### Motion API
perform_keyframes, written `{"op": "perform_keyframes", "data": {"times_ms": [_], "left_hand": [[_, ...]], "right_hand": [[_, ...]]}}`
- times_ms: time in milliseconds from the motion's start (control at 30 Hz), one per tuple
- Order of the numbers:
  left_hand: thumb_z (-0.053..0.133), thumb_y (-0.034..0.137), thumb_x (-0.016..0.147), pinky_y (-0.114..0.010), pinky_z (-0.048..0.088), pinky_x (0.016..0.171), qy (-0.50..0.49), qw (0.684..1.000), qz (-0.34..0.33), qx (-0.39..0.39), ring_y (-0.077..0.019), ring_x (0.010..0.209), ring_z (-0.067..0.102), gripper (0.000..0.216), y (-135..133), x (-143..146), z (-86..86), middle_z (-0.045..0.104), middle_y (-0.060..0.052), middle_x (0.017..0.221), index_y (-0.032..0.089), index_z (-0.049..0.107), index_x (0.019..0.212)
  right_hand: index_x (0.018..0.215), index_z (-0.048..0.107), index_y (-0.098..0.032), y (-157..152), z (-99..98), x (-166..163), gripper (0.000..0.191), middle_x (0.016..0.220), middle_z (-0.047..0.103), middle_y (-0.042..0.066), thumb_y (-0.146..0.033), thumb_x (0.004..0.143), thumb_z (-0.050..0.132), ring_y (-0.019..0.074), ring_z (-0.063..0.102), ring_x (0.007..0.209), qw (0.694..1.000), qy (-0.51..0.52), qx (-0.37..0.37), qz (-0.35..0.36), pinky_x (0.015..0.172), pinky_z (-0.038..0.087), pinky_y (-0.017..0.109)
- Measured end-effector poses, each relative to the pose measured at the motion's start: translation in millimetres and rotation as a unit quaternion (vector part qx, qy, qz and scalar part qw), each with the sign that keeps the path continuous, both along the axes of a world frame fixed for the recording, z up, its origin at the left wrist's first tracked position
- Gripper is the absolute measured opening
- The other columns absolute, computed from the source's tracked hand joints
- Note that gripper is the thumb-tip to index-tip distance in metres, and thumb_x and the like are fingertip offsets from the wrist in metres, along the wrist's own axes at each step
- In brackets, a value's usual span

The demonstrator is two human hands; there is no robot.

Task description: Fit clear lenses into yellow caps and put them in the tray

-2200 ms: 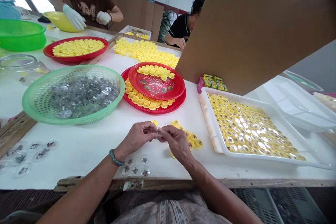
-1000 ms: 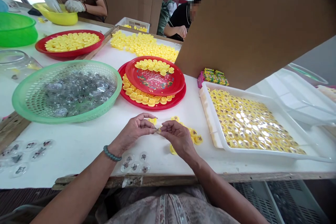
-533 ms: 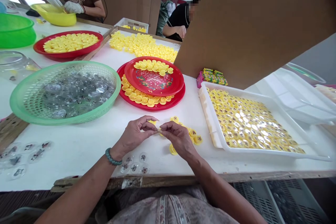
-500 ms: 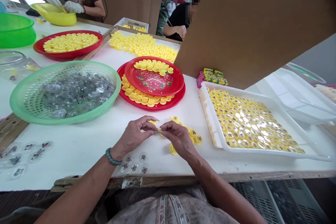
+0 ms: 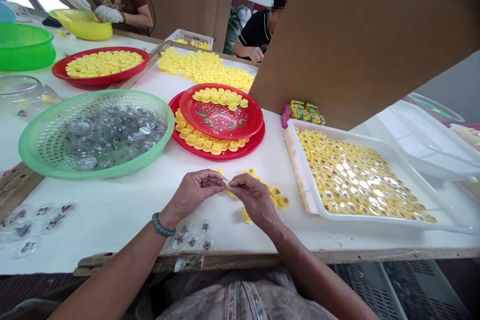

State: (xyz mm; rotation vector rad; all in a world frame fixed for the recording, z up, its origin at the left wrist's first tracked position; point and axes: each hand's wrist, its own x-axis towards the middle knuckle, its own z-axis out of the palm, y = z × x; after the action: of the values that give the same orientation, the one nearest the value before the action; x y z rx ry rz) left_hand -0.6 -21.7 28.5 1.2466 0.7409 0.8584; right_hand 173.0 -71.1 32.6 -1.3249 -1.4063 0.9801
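Observation:
Fingertip to fingertip over the table (image 5: 123, 220), my left hand (image 5: 192, 194) and my right hand (image 5: 255, 199) are both closed in a pinch. Between them shows a tiny pale edge, too small to name. Yellow round caps with printed pictures (image 5: 276, 192) lie loose behind and beside my right hand, which partly hides them. Just below my left wrist are several clear discs with animal pictures (image 5: 192, 241). More clear printed discs (image 5: 28, 246) lie at the far left.
Ahead stand a green basket of clear discs (image 5: 28, 142) and stacked red plates (image 5: 221, 122) with yellow caps. At right sits a white tray (image 5: 300, 185) of filled yellow caps, under a leaning cardboard sheet (image 5: 337, 35). Two people work across the table, one wearing white gloves (image 5: 108, 14).
My left index finger has come down and closed in against the pinch. Both hands stay in nearly the same place, and the view has shifted slightly.

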Motion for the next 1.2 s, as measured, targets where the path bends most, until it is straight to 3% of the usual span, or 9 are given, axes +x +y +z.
{"op": "perform_keyframes", "data": {"times_ms": [167,433,767,900,1067,1200], "left_hand": [[0.074,0.032,0.07,-0.031,0.049,0.076,0.022,1.0,0.005,0.015,-0.0203,0.079,0.06,0.025,0,0,-1.6,0.065,-0.007,0.084,0.013,0.064,0.083],[0.076,0.034,0.067,-0.032,0.049,0.076,0.021,1.0,-0.002,-0.018,-0.0207,0.079,0.06,0.03,0,1,1.1,0.065,-0.007,0.084,0.014,0.063,0.084],[0.077,0.028,0.066,-0.025,0.046,0.067,-0.052,0.995,0.01,-0.09,-0.0155,0.069,0.059,0.028,0,2,-3.0,0.063,-0.004,0.074,0.013,0.059,0.08],[0.076,0.028,0.067,-0.027,0.046,0.071,-0.014,0.999,0.007,-0.05,-0.0165,0.075,0.058,0.026,0,2,0.5,0.063,-0.004,0.079,0.013,0.059,0.081],[0.071,0.028,0.072,-0.028,0.045,0.071,0.076,0.994,0.018,0.076,-0.0175,0.076,0.058,0.025,0,0,2.5,0.064,-0.004,0.082,0.015,0.062,0.091],[0.073,0.029,0.07,-0.029,0.047,0.071,0.052,0.998,0.015,0.018,-0.0194,0.077,0.059,0.026,0,0,-3.1,0.066,-0.006,0.082,0.014,0.064,0.089]], "right_hand": [[0.086,0.064,-0.021,0,5.7,0,0.007,0.085,0.064,0.002,-0.024,0.082,0.059,0.0147,0.058,0.078,0.998,-0.05,0.021,0.01,0.073,0.046,0.027],[0.094,0.062,-0.02,1,-3.7,-6,0.019,0.082,0.063,0.002,-0.026,0.076,0.064,0.0147,0.059,0.077,0.992,0.118,-0.048,-0.008,0.07,0.049,0.027],[0.089,0.06,-0.02,6,-5.0,-16,0.02,0.083,0.061,0.002,-0.027,0.072,0.069,0.0137,0.058,0.077,0.979,0.194,-0.055,-0.037,0.072,0.049,0.027],[0.089,0.06,-0.02,10,-0.4,-8,0.016,0.082,0.061,0.001,-0.026,0.075,0.064,0.0134,0.057,0.076,0.991,0.128,-0.04,-0.009,0.068,0.047,0.025],[0.087,0.064,-0.02,17,15.0,3,0.01,0.079,0.063,0.0,-0.019,0.081,0.056,0.0129,0.057,0.073,0.991,-0.097,-0.013,0.089,0.069,0.045,0.025],[0.095,0.062,-0.02,18,16.5,2,0.014,0.083,0.065,0.001,-0.022,0.084,0.054,0.0137,0.06,0.075,0.991,-0.114,-0.003,0.063,0.07,0.046,0.026]]}}
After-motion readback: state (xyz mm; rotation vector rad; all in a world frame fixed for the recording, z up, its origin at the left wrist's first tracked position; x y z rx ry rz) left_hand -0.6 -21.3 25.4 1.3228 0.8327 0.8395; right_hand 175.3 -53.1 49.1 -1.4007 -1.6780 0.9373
